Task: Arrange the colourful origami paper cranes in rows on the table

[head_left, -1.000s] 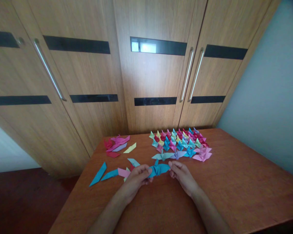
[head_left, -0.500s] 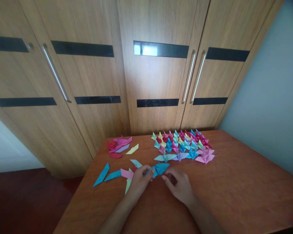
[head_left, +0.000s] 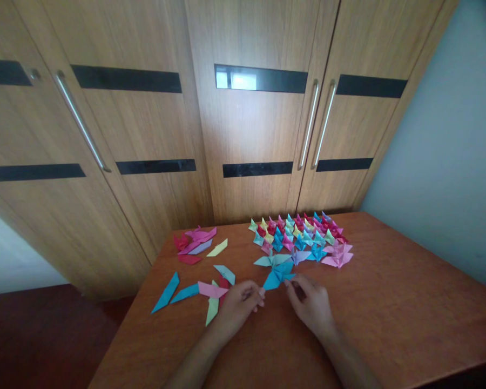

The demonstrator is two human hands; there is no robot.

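Observation:
A blue paper crane (head_left: 278, 275) with spread wings is between my two hands, turned at a slant. My left hand (head_left: 243, 302) is closed, with its fingertips at the crane's lower left wing tip. At the crane's right point, the thumb and fingers of my right hand (head_left: 312, 307) pinch the paper. Just behind it is a pale green crane (head_left: 272, 260), partly overlapped by the blue one. Beside that sit a lilac crane (head_left: 299, 256), another blue crane (head_left: 316, 252) and a pink crane (head_left: 337, 256).
Rows of small folded cranes (head_left: 295, 232) fill the table's back. Left lie a pink folded strip (head_left: 213, 290), a light green strip (head_left: 212, 310), a blue strip (head_left: 165, 293) and a magenta pile (head_left: 198, 236). A wooden wardrobe (head_left: 251, 129) stands behind the table (head_left: 389, 302).
The blue crane has shifted right and away from me, and turned so its wings slant. My left hand's grip has moved to the wing tip. The right hand let go, then took hold again.

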